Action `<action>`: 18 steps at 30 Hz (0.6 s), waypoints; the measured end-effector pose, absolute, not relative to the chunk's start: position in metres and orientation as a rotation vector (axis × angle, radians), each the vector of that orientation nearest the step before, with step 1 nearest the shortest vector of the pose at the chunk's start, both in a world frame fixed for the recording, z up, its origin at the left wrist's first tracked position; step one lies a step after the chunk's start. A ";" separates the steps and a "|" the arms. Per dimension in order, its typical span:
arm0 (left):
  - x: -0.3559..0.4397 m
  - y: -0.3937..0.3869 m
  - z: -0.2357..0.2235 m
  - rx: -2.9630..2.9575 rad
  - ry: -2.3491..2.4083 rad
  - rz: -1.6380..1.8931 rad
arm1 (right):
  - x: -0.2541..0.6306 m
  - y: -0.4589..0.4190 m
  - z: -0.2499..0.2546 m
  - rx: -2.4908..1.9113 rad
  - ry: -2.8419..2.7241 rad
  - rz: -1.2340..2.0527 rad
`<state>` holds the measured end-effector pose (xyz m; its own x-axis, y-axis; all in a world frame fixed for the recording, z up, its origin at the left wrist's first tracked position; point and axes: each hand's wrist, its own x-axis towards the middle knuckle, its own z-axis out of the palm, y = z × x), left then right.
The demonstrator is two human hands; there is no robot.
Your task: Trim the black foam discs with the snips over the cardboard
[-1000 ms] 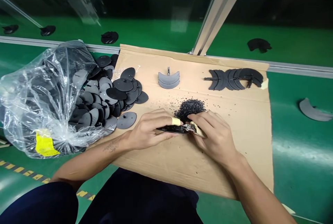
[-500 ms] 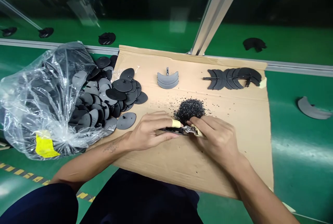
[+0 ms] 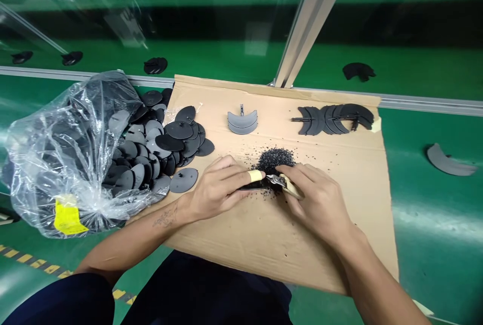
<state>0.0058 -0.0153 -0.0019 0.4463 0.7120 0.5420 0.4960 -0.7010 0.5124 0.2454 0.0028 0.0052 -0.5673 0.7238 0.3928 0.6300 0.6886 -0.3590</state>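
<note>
My left hand (image 3: 224, 186), with yellow tape round a finger, is closed on a dark plastic part (image 3: 253, 186), mostly hidden by the fingers. In my right hand (image 3: 319, 196) are cutting pliers (image 3: 278, 180) with pale handles, their metal jaws at the edge of the plastic part. Just beyond both hands lies a heap of small black plastic bits (image 3: 277, 158), with loose bits scattered round it. Close to my left wrist, a single dark oval disc (image 3: 183, 180) rests on the cardboard (image 3: 241, 244).
On the left, a clear plastic bag (image 3: 68, 139) spills many dark oval discs (image 3: 179, 130). A grey curved piece (image 3: 242, 122) lies at the back, and a row of overlapping curved pieces (image 3: 328, 118) at the back right. Another curved piece (image 3: 451, 160) sits on the green surface.
My right hand has turned slightly, and the pliers' jaws and pale handle show more. The part in my left hand is now less visible. The whole view has shifted a little.
</note>
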 end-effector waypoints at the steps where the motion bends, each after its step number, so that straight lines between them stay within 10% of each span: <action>1: 0.006 -0.015 -0.002 2.379 1.027 1.140 | 0.245 0.003 0.007 -1.012 -2.349 0.350; 11: 0.003 -0.016 -0.009 2.660 1.087 0.948 | 0.235 -0.007 0.007 -0.713 -2.400 0.018; 18: 0.002 -0.014 -0.006 2.351 1.081 0.989 | 0.241 -0.003 0.010 -0.778 -2.137 0.471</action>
